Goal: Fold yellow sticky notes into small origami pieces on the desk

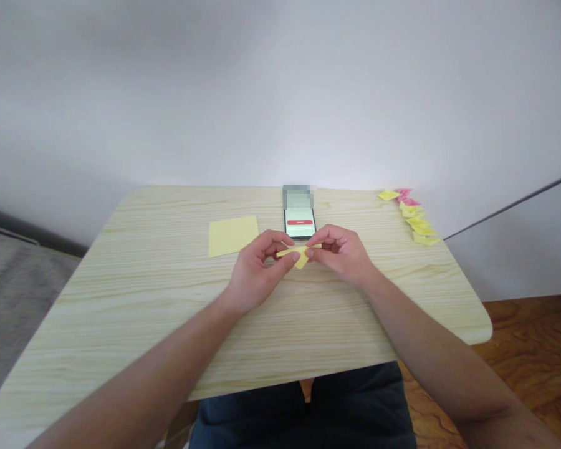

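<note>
Both hands pinch a small folded piece of yellow paper (301, 259) above the middle of the table. My left hand (260, 268) grips its left end between thumb and fingers. On the other end, my right hand (340, 252) is closed the same way. A short pointed part of the paper hangs down between the two thumbs. Just beyond the fingertips lies a phone (300, 215) with its screen lit and a red button showing. A flat yellow sheet of paper (232, 236) rests left of the phone, close to my left hand.
Several folded yellow papers (418, 223) and folded pink papers (406, 196) lie in a row along the table's right back edge. The pale wooden table (135, 299) meets a white wall (280, 93) at the back. My legs are under the front edge.
</note>
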{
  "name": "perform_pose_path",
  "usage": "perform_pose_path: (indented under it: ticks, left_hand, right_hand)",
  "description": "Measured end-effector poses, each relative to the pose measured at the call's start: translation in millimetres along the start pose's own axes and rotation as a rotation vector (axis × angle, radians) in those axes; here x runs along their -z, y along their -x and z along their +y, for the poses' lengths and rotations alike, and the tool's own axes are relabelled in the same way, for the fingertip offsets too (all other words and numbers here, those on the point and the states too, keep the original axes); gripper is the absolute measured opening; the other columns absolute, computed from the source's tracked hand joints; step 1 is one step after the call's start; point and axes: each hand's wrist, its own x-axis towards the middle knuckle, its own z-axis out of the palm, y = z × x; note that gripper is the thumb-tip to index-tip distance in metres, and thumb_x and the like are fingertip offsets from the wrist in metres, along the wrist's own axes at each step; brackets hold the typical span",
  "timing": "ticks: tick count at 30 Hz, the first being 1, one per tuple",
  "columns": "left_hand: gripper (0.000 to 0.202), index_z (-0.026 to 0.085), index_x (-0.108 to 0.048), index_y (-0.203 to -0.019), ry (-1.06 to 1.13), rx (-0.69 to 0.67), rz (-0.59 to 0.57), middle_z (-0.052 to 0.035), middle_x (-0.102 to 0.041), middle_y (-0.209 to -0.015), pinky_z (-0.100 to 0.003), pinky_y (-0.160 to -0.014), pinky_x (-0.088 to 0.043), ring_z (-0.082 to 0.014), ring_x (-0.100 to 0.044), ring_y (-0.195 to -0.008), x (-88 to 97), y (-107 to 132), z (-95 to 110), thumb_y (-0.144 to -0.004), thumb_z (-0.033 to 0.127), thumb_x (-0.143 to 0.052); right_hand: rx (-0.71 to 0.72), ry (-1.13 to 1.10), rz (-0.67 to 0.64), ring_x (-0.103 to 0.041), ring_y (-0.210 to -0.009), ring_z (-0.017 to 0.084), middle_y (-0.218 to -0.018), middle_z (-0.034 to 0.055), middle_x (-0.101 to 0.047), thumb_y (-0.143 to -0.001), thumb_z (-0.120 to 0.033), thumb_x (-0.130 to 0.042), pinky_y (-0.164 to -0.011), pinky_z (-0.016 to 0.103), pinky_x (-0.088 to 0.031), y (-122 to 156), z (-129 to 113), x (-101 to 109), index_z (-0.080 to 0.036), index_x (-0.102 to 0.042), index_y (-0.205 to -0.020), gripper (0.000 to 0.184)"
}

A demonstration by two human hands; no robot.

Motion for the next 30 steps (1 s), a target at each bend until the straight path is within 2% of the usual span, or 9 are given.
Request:
perform_pose_path:
  ticks: [5, 9, 17, 21, 26, 28, 30]
  left_hand:
    - [0.028, 0.019, -0.066, -0.101, -0.047, 0.06, 0.043, -0.0054, -0.072, -0.096, -0.029, -0.071, -0.053, -0.0178, -0.067, -0.082, -0.2, -2.7, -1.1, -0.084, 0.039, -0.076]
    - [0.03, 0.018, -0.069, -0.098, -0.085, 0.106, 0.064, -0.005, -0.074, -0.088, -0.029, -0.068, -0.051, -0.0178, -0.067, -0.077, 0.6, -4.8, -1.2, -0.082, 0.042, -0.078]
    - [0.026, 0.02, -0.074, -0.091, -0.155, 0.03, 0.138, -0.0027, -0.071, -0.082, -0.026, -0.06, -0.044, -0.015, -0.058, -0.07, 2.7, -5.6, -3.6, -0.078, 0.042, -0.081]
    - [0.024, 0.02, -0.074, -0.09, -0.158, 0.027, 0.125, -0.003, -0.072, -0.082, -0.026, -0.062, -0.044, -0.015, -0.058, -0.071, 3.2, -5.2, -3.2, -0.08, 0.042, -0.079]
    - [0.026, 0.019, -0.074, -0.087, -0.141, 0.03, 0.118, -0.0038, -0.072, -0.081, -0.027, -0.063, -0.046, -0.0165, -0.06, -0.072, 3.3, -4.4, -1.8, -0.08, 0.043, -0.08]
    - [0.026, 0.019, -0.075, -0.087, -0.142, 0.028, 0.103, -0.0041, -0.073, -0.082, -0.028, -0.065, -0.047, -0.0166, -0.061, -0.072, 2.9, -3.8, -0.6, -0.08, 0.043, -0.08]
    - [0.025, 0.019, -0.075, -0.086, -0.145, 0.024, 0.088, -0.0043, -0.074, -0.083, -0.028, -0.067, -0.047, -0.0168, -0.062, -0.073, 2.2, -3.1, 0.8, -0.08, 0.043, -0.08]
  right_hand:
    - [0.031, 0.081, 0.021, -0.07, -0.072, 0.017, -0.078, 0.002, -0.072, -0.082, -0.034, -0.08, -0.069, 0.031, -0.057, 1.2, -3.0, -1.5, -0.021, -0.07, -0.09, 0.019]
    - [0.065, 0.133, 0.041, -0.07, -0.072, 0.017, -0.079, 0.002, -0.072, -0.083, -0.032, -0.079, -0.071, 0.032, -0.056, 1.3, -4.6, -1.1, -0.021, -0.07, -0.088, 0.015]
    - [0.069, 0.119, 0.061, -0.07, -0.069, 0.016, -0.077, 0.0013, -0.072, -0.083, -0.033, -0.078, -0.069, 0.031, -0.055, 1.2, -4.8, -1.4, -0.021, -0.07, -0.089, 0.016]
    - [0.053, 0.069, 0.048, -0.07, -0.069, 0.016, -0.079, 0.0014, -0.072, -0.083, -0.035, -0.079, -0.069, 0.031, -0.056, 1.0, -3.7, -0.8, -0.021, -0.069, -0.091, 0.019]
    - [0.004, 0.046, 0.028, -0.071, -0.077, 0.017, -0.087, 0.0025, -0.075, -0.081, -0.037, -0.08, -0.074, 0.032, -0.057, 0.6, -2.4, -1.0, -0.022, -0.071, -0.103, 0.028]
    - [-0.002, 0.072, 0.005, -0.07, -0.083, 0.018, -0.094, 0.0038, -0.076, -0.08, -0.039, -0.081, -0.076, 0.031, -0.056, 0.6, -2.6, -2.2, -0.022, -0.074, -0.102, 0.029]
    - [-0.015, 0.099, -0.016, -0.069, -0.083, 0.018, -0.093, 0.004, -0.076, -0.08, -0.043, -0.08, -0.073, 0.03, -0.055, 0.7, -3.4, -3.6, -0.022, -0.076, -0.097, 0.027]
